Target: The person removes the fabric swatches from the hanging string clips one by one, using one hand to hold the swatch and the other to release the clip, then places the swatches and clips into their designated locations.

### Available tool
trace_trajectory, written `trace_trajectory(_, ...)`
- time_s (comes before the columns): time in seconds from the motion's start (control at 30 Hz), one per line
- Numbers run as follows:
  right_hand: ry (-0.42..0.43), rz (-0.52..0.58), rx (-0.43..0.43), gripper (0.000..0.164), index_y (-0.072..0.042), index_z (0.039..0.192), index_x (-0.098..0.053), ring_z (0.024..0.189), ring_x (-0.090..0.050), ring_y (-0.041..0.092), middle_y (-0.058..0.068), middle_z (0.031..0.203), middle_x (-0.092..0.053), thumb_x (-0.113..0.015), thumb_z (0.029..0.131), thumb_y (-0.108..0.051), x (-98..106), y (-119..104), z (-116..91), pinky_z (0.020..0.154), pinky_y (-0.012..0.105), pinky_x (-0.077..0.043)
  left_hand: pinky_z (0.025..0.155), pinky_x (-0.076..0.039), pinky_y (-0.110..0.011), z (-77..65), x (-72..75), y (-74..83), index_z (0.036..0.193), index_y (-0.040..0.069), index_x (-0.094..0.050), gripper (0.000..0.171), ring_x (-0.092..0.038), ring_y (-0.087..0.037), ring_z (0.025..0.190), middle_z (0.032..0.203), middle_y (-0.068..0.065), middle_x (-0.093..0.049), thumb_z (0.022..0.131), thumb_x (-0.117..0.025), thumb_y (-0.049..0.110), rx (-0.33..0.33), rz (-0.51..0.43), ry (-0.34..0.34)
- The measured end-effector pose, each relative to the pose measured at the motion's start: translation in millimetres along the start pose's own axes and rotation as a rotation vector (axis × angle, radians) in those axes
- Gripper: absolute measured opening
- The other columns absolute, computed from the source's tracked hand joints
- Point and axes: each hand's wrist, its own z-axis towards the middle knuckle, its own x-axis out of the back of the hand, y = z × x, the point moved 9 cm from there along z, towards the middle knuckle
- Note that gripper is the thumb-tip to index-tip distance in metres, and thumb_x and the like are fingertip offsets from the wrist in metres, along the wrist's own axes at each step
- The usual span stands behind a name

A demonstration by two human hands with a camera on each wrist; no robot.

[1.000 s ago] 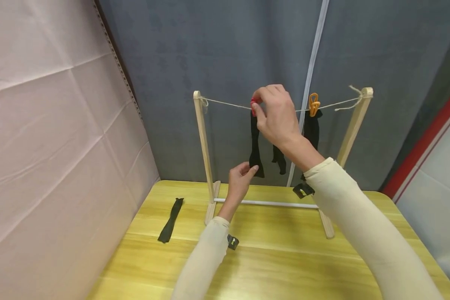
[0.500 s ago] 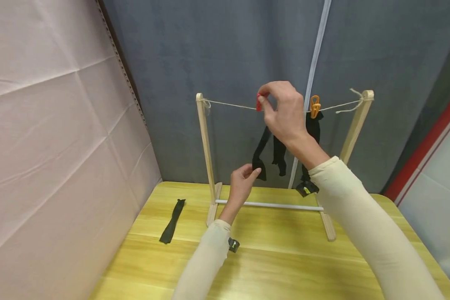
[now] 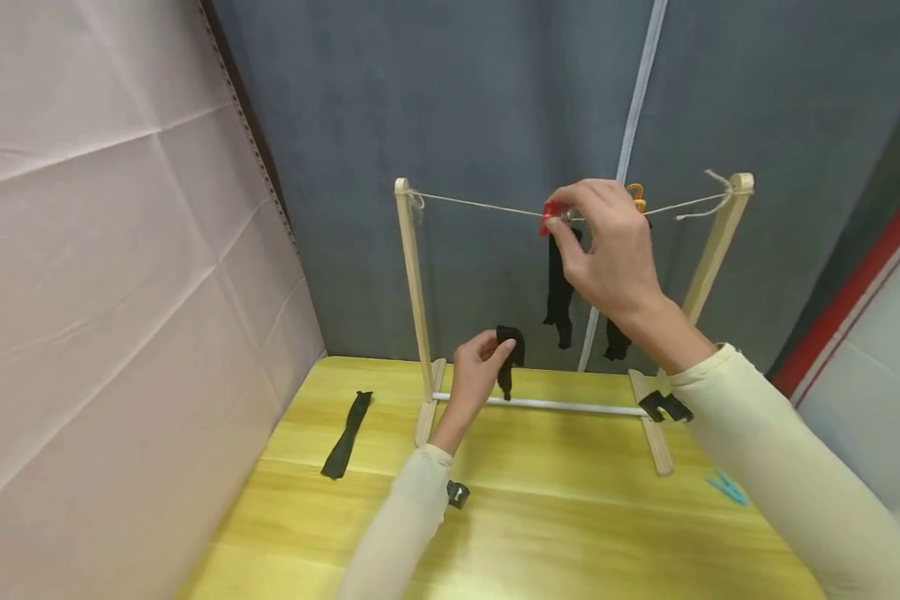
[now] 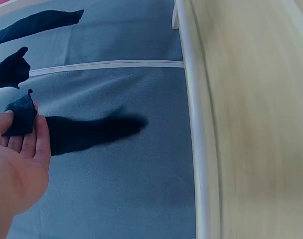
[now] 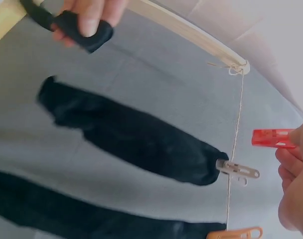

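Observation:
My left hand (image 3: 475,372) pinches a black strip of cloth (image 3: 510,346) by one end, and its free end dangles above the white crossbar (image 3: 555,405). In the left wrist view the cloth (image 4: 86,133) shows between thumb and fingers. Up by the string line (image 3: 480,204), my right hand (image 3: 611,246) pinches a red clothespin (image 3: 545,218). The right wrist view shows that red clothespin (image 5: 272,138) apart from the line, with no cloth in it. Close by, a pale metal clip (image 5: 238,169) fastens another black cloth (image 5: 136,137) to the line.
An orange clothespin (image 3: 635,197), partly hidden by my right hand, fastens a further black cloth (image 3: 617,340). Wooden posts (image 3: 412,283) carry the string. A black strip (image 3: 347,435) lies at the table's left, and a teal clothespin (image 3: 727,487) near my right forearm.
My right hand has moved right along the line with the red clothespin. The cloth's upper end has come away from the line and dropped; it now hangs from my left hand.

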Motion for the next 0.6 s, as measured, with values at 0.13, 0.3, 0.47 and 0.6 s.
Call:
trace_trajectory(0.13,-0.032,-0.004,0.04,0.022,-0.002,0.115,-0.073,0.118,-0.062,0.037,0.015,0.112,-0.075,-0.075,0.099,-0.016,5,0,-15,0.106,0.053,-0.049,0.091,-0.063,-0.032,-4.7,8.5,0.2,0.108,0.016,-0.079,0.022,-0.079,-0.02,0.102,0.107,-0.006,-0.081,0.101,-0.074,0.036,0.004,-0.008,0.012)
trace_trajectory(0.3,-0.047,-0.012,0.079,0.025,0.0,0.111,-0.072,0.116,-0.062,0.038,0.018,0.112,-0.075,-0.078,0.094,-0.017,10,-2,-33,0.106,0.055,-0.047,0.092,-0.064,-0.036,-9.3,20.4,1.0,0.108,0.013,-0.078,0.022,-0.079,-0.022,0.104,0.109,-0.008,-0.081,0.102,-0.073,0.034,0.004,-0.038,0.047)
trace_trajectory(0.47,-0.074,-0.051,0.113,0.028,0.0,0.109,-0.072,0.115,-0.063,0.039,0.019,0.111,-0.076,-0.079,0.092,-0.022,14,1,-56,0.106,0.057,-0.047,0.088,-0.063,-0.031,-15.3,29.1,-1.8,0.106,0.011,-0.075,0.02,-0.079,-0.02,0.098,0.106,-0.01,-0.081,0.103,-0.07,0.03,0.014,-0.059,0.058)
trace_trajectory(0.6,-0.119,-0.08,0.119,0.031,0.0,0.11,-0.072,0.113,-0.063,0.039,0.018,0.111,-0.075,-0.078,0.092,-0.024,19,10,-76,0.104,0.056,-0.047,0.085,-0.062,-0.031,-23.6,36.8,-4.5,0.107,0.011,-0.073,0.018,-0.079,-0.027,0.098,0.108,-0.012,-0.081,0.105,-0.066,0.028,0.01,-0.084,0.044)
